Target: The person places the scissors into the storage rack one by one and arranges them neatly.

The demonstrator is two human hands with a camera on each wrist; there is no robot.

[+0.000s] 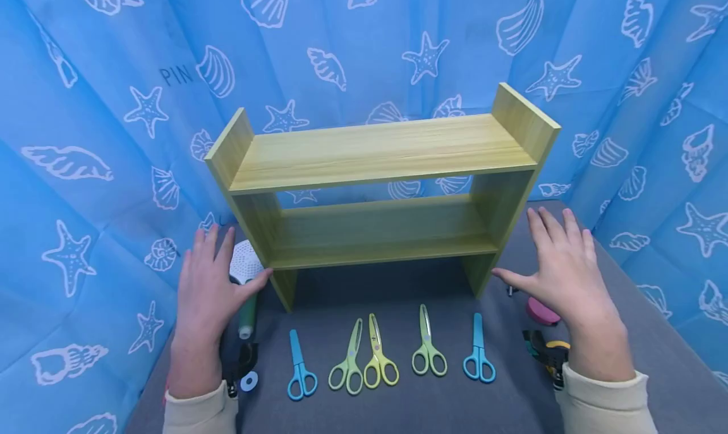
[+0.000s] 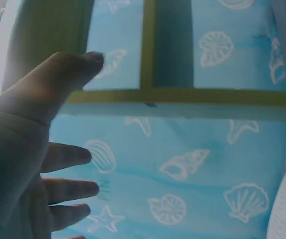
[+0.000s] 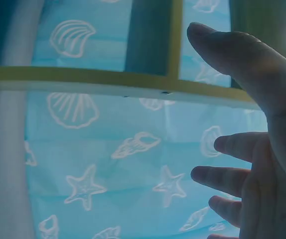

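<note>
A two-tier wooden shelf (image 1: 375, 156) stands upright on the grey table in the head view. My left hand (image 1: 206, 295) is beside its left side panel, fingers spread and straight, the thumb tip close to the panel's lower edge. Across from it, my right hand (image 1: 571, 282) is spread by the right panel, thumb pointing at it. Whether either thumb touches the wood, I cannot tell. In the left wrist view the left hand (image 2: 28, 144) holds nothing, and the right hand (image 3: 270, 149) is likewise bare in the right wrist view.
In front of the shelf lie blue scissors (image 1: 296, 347), green scissors (image 1: 353, 345), yellow scissors (image 1: 376, 342), more green scissors (image 1: 425, 333) and more blue scissors (image 1: 478, 331). A white perforated tool (image 1: 246, 260) with a green handle and a pink round object (image 1: 541, 311) lie near the hands. Behind hangs a blue curtain (image 1: 352, 48).
</note>
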